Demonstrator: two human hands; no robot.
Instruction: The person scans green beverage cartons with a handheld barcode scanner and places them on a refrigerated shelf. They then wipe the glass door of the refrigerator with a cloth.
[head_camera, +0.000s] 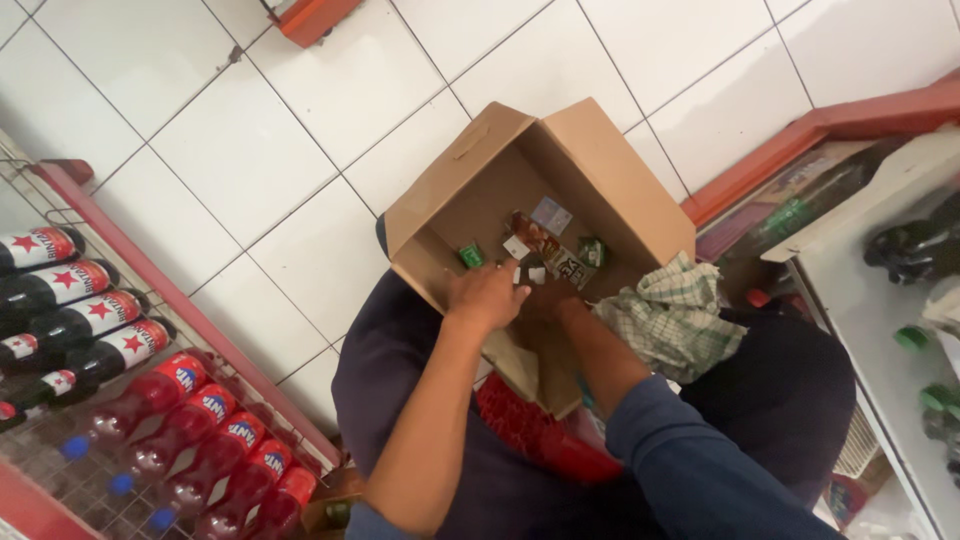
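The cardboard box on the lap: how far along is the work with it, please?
The cardboard box looks mostly emptied: much of its bottom is bare. In hand: the left hand and right hand reach inside, near the small packets. Whether either grips one is unclear. Left: a few packets and a green item lie inside. A checked cloth rests beside it.

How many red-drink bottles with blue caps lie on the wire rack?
4, possibly more hidden: red-drink bottles side by side on the wire rack at lower left, rightmost partly cut off.

White square floor tiles (250, 150) with dark grout spread under even light; a red-edged wire shelf (190, 330) runs along one side, a red plinth (850, 120) along the other.
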